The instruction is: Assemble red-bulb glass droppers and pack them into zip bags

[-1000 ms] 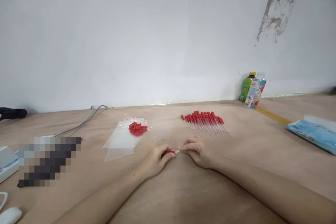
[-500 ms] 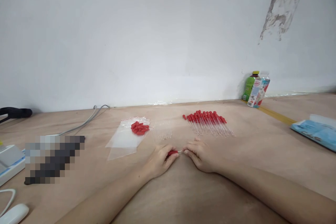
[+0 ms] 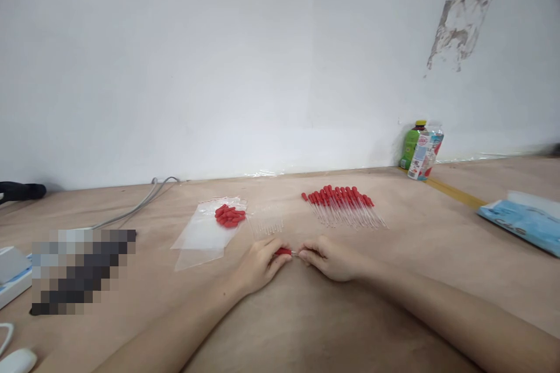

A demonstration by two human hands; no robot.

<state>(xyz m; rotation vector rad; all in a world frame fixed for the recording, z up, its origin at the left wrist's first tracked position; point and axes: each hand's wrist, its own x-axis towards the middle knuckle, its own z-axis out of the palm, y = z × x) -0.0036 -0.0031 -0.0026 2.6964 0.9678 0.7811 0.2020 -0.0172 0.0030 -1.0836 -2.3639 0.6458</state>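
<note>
My left hand (image 3: 259, 262) pinches a small red rubber bulb (image 3: 283, 251) low over the wooden table (image 3: 306, 326). Close beside it, my right hand (image 3: 330, 258) pinches a thin clear glass tube (image 3: 296, 253) whose end meets the bulb. Just beyond the hands lies a loose bunch of clear glass tubes (image 3: 266, 222). A heap of red bulbs (image 3: 230, 215) rests on clear plastic bags (image 3: 202, 234) to the left. To the right, a row of finished droppers with red bulbs (image 3: 343, 204) lies side by side.
A green bottle and a packet (image 3: 420, 150) stand against the white wall at the right. A blue pack (image 3: 522, 220) lies at the right edge. Grey cables (image 3: 140, 203), a blurred-out dark object (image 3: 81, 271), a white box and a mouse (image 3: 15, 360) sit at the left.
My hands have stayed together at the same spot, the tube pressed a little further toward the bulb. Only the camera has shifted slightly.
</note>
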